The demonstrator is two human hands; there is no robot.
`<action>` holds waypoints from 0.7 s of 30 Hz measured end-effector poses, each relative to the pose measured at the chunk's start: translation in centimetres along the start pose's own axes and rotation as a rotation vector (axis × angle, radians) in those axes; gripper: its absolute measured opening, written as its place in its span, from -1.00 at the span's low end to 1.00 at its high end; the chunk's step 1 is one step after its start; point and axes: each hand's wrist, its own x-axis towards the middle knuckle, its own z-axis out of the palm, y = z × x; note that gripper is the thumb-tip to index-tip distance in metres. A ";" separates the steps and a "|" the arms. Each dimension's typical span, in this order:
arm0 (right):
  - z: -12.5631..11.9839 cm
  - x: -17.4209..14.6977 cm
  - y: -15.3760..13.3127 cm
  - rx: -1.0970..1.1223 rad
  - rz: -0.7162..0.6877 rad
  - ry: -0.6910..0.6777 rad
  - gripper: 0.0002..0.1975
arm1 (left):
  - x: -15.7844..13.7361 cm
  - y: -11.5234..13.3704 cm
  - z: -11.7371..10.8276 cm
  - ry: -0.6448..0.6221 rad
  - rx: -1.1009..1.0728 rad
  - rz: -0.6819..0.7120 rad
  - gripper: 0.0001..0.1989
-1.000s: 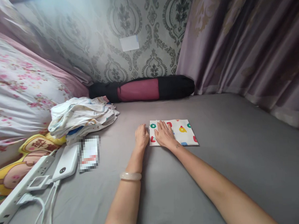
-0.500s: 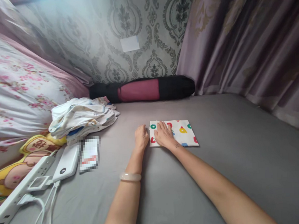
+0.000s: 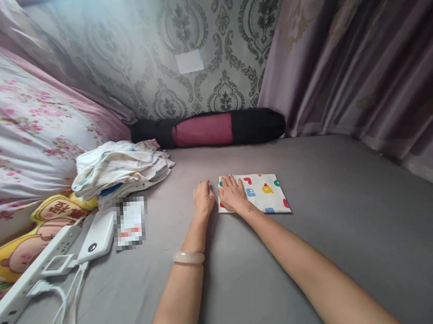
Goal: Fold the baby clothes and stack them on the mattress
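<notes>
A folded white cloth [image 3: 271, 194] with colourful letter prints lies flat on the grey sheet in the middle of the view. My right hand [image 3: 232, 194] rests palm down on its left part, fingers stretched and slightly apart, covering some of the print. Just left of the cloth, my left hand [image 3: 204, 199] lies on the sheet with a narrow gap to the cloth's edge. Its fingers point forward, a little bent, and nothing shows in them.
A heap of light clothes [image 3: 120, 167] lies at the back left. Nearer stand a white power bank [image 3: 97, 236], a blurred-out packet [image 3: 129, 223], a power strip [image 3: 33, 273] with cables, and a yellow cartoon cushion [image 3: 21, 254]. A black and maroon roll [image 3: 203, 130] lies along the wall.
My right hand has slid slightly left over the cloth, uncovering more of the print. My left hand stays beside the cloth, its fingers a little more spread.
</notes>
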 end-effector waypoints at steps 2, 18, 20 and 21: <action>-0.3 -0.1 -0.3 -0.004 0.001 0.000 -0.46 | 0.0 0.1 -0.2 -0.011 -0.002 -0.007 -0.65; -0.7 -1.7 -1.5 0.008 -0.086 -0.054 -0.44 | 0.4 -0.4 -0.5 0.004 0.025 -0.053 -0.62; -1.1 -1.2 -1.3 0.022 -0.066 -0.034 -0.45 | 0.4 -0.2 -0.5 -0.013 0.021 -0.047 -0.62; -1.2 -1.0 -1.1 0.023 -0.056 -0.016 -0.45 | 0.3 -0.1 -0.5 -0.017 0.018 -0.042 -0.62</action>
